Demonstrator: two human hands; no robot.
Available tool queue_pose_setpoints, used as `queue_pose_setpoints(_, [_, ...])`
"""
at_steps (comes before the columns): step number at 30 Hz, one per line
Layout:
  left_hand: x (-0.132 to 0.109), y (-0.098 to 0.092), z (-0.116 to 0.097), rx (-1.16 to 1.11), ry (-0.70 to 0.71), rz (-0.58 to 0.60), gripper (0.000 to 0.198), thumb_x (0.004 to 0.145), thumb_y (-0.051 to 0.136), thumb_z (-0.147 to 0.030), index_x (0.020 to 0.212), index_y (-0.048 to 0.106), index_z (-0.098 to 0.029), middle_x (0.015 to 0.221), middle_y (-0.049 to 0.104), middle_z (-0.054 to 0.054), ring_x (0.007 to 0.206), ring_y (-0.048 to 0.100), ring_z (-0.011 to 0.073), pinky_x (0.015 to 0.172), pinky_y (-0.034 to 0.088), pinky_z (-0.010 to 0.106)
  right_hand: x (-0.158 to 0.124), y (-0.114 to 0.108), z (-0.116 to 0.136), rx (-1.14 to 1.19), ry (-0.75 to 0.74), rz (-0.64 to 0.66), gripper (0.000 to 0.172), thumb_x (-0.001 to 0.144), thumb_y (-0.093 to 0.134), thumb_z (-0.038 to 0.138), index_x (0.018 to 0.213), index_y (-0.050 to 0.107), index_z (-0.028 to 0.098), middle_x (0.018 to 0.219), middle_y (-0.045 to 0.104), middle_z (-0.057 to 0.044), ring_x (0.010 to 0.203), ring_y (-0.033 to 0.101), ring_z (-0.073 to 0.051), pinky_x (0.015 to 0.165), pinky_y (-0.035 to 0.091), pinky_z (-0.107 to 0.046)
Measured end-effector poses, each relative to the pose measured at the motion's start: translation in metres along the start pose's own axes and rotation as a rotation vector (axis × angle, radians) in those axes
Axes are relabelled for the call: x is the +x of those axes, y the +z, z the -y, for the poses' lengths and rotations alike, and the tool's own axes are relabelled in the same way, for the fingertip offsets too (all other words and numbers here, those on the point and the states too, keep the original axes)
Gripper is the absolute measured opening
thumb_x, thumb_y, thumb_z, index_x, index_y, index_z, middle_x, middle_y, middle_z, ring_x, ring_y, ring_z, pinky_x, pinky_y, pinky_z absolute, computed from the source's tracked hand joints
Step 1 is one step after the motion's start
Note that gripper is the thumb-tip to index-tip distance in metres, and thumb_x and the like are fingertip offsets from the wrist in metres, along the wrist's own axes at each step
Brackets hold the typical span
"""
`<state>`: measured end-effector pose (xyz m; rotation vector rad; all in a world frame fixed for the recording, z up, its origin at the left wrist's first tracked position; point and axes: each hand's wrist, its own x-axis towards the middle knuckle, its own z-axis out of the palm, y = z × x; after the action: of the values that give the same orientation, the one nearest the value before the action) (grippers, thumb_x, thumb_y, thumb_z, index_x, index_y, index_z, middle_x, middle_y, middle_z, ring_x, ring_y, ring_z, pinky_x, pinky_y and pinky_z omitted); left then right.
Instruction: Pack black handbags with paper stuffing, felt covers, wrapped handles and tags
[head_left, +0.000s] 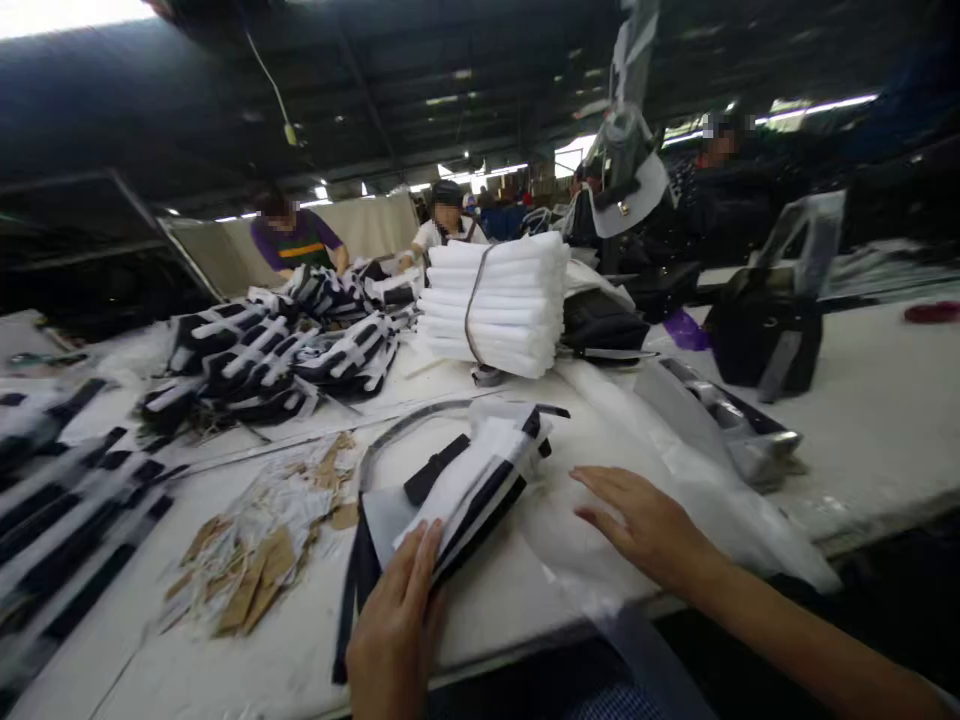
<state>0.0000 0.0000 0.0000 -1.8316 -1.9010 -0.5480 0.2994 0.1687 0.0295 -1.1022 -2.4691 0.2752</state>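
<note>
at far left on a white table [180,665], blurred black-and-white strips [82,520] lie in rows. next, a heap of black-and-white pieces [247,350] sits further back, with torn brown and white scraps [262,575] nearer the front edge. behind the heap, a co-worker in a purple top [300,238] leans over it. the person's left hand [394,620] rests on the near end of a dark bag [487,450] partly covered in white, its fingers straight and together; the thumb is hidden, so i cannot tell whether it grips. the bag lies tilted at front centre, its strap [412,414] looping behind. further back stands a tied white stack [491,305]. the right hand [652,520] is open and holds nothing, fingers stretched toward the bag but apart from it, near clear plastic [705,480]. at right stands a black bag [765,330]; at far right lies something red [930,312].
</note>
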Motion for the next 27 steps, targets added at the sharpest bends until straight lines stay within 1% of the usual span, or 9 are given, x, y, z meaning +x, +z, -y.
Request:
queue_pose_setpoints(2, [0.001,-0.002,-0.001,-0.013,-0.068,-0.013,0.068,0.095,0.05,-0.012,0.156,0.027,-0.031,0.142,0.058,0.004,0.118,0.064,0.0214,0.092,0.056,0.03,-0.001,0.019,0.011,0.028,-0.128,0.061,0.062,0.098,0.05,0.05,0.146,0.049,0.01,0.152,0.044,-0.02,0.14,0.043,-0.034,0.113,0.041,-0.055])
queue_pose_setpoints(5, [0.006,-0.005,0.001,-0.044,-0.159,-0.05,0.07,0.094,0.056,-0.014,0.156,0.027,-0.032,0.141,0.059,0.004,0.118,0.065,0.0215,0.092,0.057,0.029,0.001,0.046,0.026,0.063,-0.275,0.142,0.064,0.096,0.055,0.039,0.152,0.04,0.012,0.159,0.032,-0.019,0.146,0.032,-0.034,0.116,0.036,-0.056])
queue_pose_setpoints(8, [0.014,-0.009,0.007,-0.074,-0.231,-0.097,0.071,0.092,0.062,-0.019,0.154,0.03,-0.032,0.14,0.06,0.003,0.118,0.065,0.0229,0.085,0.059,0.029,0.014,0.065,0.033,0.07,-0.319,0.198,0.059,0.092,0.046,0.016,0.151,0.042,0.013,0.155,0.04,-0.017,0.144,0.036,-0.032,0.117,0.033,-0.057])
queue_pose_setpoints(11, [0.02,-0.012,0.014,-0.087,-0.271,-0.111,0.072,0.09,0.065,-0.022,0.153,0.032,-0.033,0.14,0.06,0.003,0.119,0.065,0.0238,0.081,0.06,0.029,0.029,0.068,0.034,0.095,-0.212,0.135,0.065,0.086,0.039,0.005,0.151,0.039,0.01,0.146,0.053,-0.018,0.135,0.051,-0.029,0.114,0.04,-0.053])
queue_pose_setpoints(13, [0.021,-0.013,0.016,-0.09,-0.276,-0.119,0.071,0.09,0.066,-0.022,0.152,0.033,-0.032,0.14,0.06,0.004,0.119,0.065,0.0244,0.082,0.061,0.03,0.033,0.065,0.035,0.134,-0.159,0.004,0.068,0.089,0.038,0.008,0.157,0.026,0.012,0.149,0.049,-0.017,0.134,0.051,-0.026,0.112,0.044,-0.049])
queue_pose_setpoints(16, [0.02,-0.011,0.015,-0.084,-0.284,-0.129,0.068,0.09,0.065,-0.021,0.151,0.036,-0.031,0.137,0.063,0.006,0.117,0.066,0.0256,0.083,0.061,0.032,0.027,0.063,0.038,0.095,-0.24,-0.105,0.066,0.096,0.043,0.016,0.158,0.022,0.019,0.16,0.032,-0.013,0.146,0.034,-0.026,0.118,0.035,-0.051])
queue_pose_setpoints(19, [0.02,-0.008,0.012,-0.079,-0.281,-0.131,0.067,0.089,0.065,-0.018,0.149,0.038,-0.03,0.136,0.064,0.005,0.115,0.067,0.026,0.083,0.061,0.034,0.023,0.067,0.04,0.021,-0.334,0.061,0.057,0.098,0.051,0.03,0.153,0.038,0.017,0.16,0.032,-0.015,0.148,0.028,-0.032,0.12,0.028,-0.058])
queue_pose_setpoints(22, [0.022,-0.009,0.011,-0.082,-0.264,-0.125,0.069,0.087,0.066,-0.014,0.149,0.038,-0.029,0.136,0.063,0.005,0.115,0.067,0.0257,0.084,0.061,0.033,0.034,0.069,0.039,0.029,-0.257,0.264,0.065,0.097,0.053,0.048,0.149,0.045,0.011,0.155,0.037,-0.021,0.145,0.033,-0.036,0.119,0.028,-0.059])
queue_pose_setpoints(27, [0.023,-0.014,0.014,-0.088,-0.275,-0.123,0.075,0.084,0.07,-0.012,0.149,0.038,-0.029,0.137,0.063,0.005,0.116,0.067,0.0255,0.085,0.061,0.032,0.051,0.067,0.037,0.129,-0.202,0.265,0.067,0.1,0.043,0.052,0.154,0.036,0.012,0.161,0.026,-0.018,0.149,0.026,-0.031,0.121,0.027,-0.051])
